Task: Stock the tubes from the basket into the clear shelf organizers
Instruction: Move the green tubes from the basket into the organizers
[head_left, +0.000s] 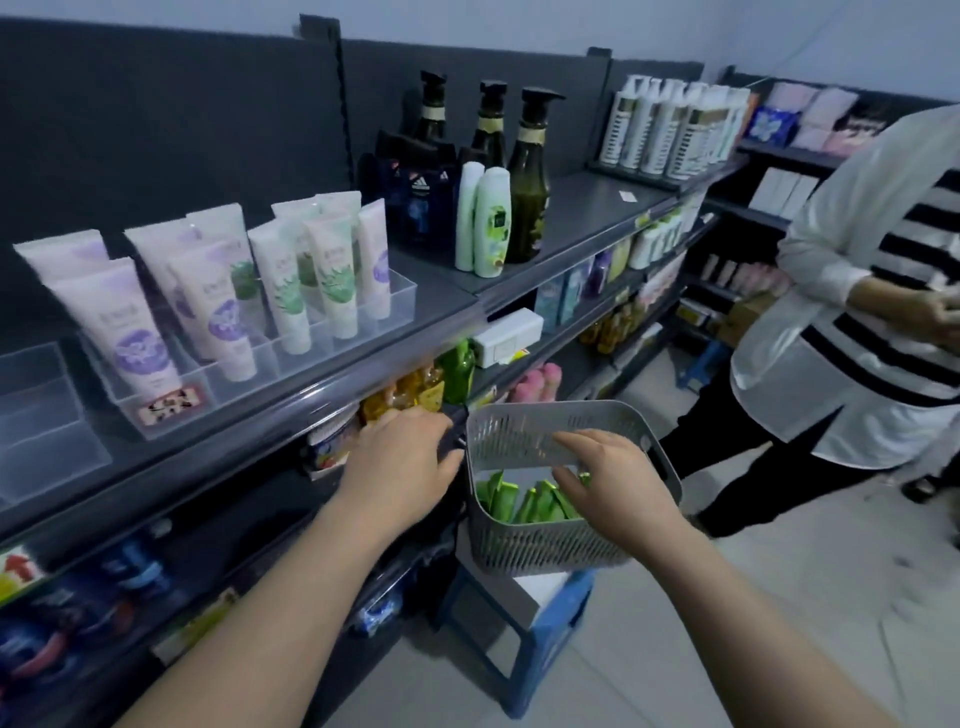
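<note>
Now, nearest first, with the basket as the landmark:
Basket: grey and slotted, set on a blue stool just below it.
Right hand: reached over the basket's near rim, fingers spread and lowered toward the contents; nothing is seen to be gripped yet.
Green tubes: lying in the bottom of the basket, several of them (an exact count cannot be made).
Left hand: held against the basket's left wall, fingers curled at its edge; whether the rim is actually gripped cannot be told.
Clear organizers: on the shelf up and to the left of the basket, already holding upright purple and green-printed tubes.
Empty clear bin: farther left of the basket, nothing inside it.
Progress: judged as partly done; tubes are stocked above, while a batch is left in the basket.
Bystander: standing beyond the basket to the right.
</note>
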